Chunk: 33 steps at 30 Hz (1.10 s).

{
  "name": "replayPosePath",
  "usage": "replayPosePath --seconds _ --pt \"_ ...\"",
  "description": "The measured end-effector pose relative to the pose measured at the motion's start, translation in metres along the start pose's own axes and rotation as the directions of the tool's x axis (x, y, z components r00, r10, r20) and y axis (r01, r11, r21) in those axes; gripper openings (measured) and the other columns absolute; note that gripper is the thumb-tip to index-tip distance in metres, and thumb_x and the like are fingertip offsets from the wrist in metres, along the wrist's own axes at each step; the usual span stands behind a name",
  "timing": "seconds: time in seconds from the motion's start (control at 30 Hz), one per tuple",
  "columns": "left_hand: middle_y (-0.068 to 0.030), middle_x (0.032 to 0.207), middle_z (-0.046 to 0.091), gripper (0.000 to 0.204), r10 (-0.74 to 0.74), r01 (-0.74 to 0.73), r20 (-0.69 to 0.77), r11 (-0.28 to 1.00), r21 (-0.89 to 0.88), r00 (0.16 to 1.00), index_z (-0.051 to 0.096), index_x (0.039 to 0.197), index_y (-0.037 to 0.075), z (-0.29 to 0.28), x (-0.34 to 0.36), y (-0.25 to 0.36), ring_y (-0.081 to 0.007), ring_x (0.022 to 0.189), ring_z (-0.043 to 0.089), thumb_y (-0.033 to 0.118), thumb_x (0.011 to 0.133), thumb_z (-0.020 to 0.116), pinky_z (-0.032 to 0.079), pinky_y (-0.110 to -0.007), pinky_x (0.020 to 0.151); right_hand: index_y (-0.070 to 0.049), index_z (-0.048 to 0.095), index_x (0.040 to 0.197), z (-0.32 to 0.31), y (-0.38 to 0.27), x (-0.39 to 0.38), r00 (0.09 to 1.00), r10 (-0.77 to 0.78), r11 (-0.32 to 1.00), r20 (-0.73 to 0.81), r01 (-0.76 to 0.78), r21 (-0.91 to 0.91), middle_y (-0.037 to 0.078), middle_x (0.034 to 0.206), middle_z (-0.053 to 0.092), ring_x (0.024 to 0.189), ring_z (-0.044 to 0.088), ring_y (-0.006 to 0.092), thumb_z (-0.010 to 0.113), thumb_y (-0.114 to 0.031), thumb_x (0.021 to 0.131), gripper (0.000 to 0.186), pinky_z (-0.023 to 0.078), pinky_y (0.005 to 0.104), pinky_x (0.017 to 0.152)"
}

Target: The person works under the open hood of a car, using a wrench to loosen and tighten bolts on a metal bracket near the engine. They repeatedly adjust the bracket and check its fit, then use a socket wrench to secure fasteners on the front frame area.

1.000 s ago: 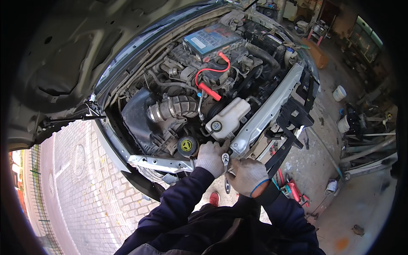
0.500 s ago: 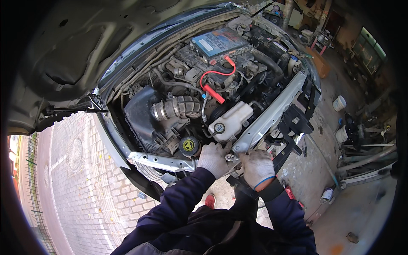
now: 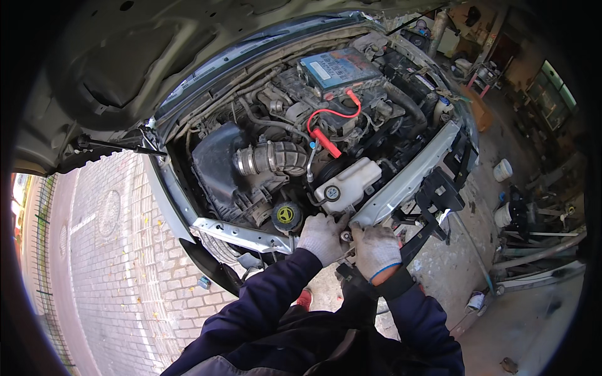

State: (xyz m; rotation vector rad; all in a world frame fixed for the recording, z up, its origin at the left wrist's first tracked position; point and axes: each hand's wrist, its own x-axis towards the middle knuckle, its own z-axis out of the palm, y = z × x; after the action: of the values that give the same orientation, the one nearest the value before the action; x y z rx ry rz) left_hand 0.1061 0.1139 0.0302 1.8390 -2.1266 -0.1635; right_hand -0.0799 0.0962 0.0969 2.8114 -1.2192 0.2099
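Note:
Both my hands, in white work gloves, are at the front edge of a car's engine bay. My left hand (image 3: 320,240) is closed, its fingers curled down beside the black round cap with a yellow label (image 3: 286,216). My right hand (image 3: 380,249) is closed too, its thumb side against the end of the silver front crossbar (image 3: 401,188). A small round metal fitting (image 3: 346,236) shows in the narrow gap between the hands. What the fingers grip is hidden beneath the gloves. Just beyond them sits a whitish plastic reservoir (image 3: 352,183) with a dark cap.
The raised hood (image 3: 119,69) overhangs the upper left. A blue box (image 3: 338,69) rests on the engine, with a red clamp and cable (image 3: 326,143) running from it. A black bracket (image 3: 439,197) juts out at right. Buckets (image 3: 502,170) and metal bars stand on the floor.
The view has shifted slightly, so the car sits lower and further right. Against the car, my right hand has come a little left, nearer the fitting and my left hand.

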Motion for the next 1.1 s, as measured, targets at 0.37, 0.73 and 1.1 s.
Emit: replayPosePath --seconds 0.37,0.73,1.1 --pt "-0.017 0.104 0.075 0.067 0.038 -0.038 0.01 0.999 -0.037 0.999 0.072 0.148 0.011 -0.001 -0.004 -0.007 -0.0372 0.1 0.07 0.041 0.088 0.072 0.054 -0.051 0.086 -0.008 0.069 0.107 0.001 -0.019 0.011 0.981 0.032 0.992 0.19 -0.055 0.117 0.015 0.084 0.079 0.075 0.079 0.0398 0.072 -0.039 0.103 0.031 0.061 0.0549 0.068" --pt "-0.0189 0.103 0.075 0.043 -0.038 0.042 0.087 0.998 -0.054 0.995 0.082 0.108 0.004 0.001 0.003 -0.004 -0.0384 0.099 0.07 0.043 0.091 0.072 0.054 -0.052 0.083 -0.002 0.078 0.109 -0.008 -0.01 0.038 0.977 -0.173 0.951 0.127 0.199 -0.238 0.015 0.094 0.081 0.088 0.079 0.035 0.073 -0.028 0.095 0.03 0.062 0.0525 0.084" --pt "-0.0193 0.094 0.076 0.041 -0.038 0.043 0.036 0.991 -0.124 0.999 0.079 0.098 0.006 0.003 0.0 -0.01 -0.0409 0.09 0.073 0.045 0.092 0.07 0.057 -0.055 0.079 -0.009 0.076 0.11 -0.008 -0.007 0.045 0.914 -0.406 0.9 -0.012 0.397 -0.181 0.011 0.1 0.077 0.095 0.077 0.0352 0.068 -0.016 0.093 0.019 0.062 0.0462 0.085"
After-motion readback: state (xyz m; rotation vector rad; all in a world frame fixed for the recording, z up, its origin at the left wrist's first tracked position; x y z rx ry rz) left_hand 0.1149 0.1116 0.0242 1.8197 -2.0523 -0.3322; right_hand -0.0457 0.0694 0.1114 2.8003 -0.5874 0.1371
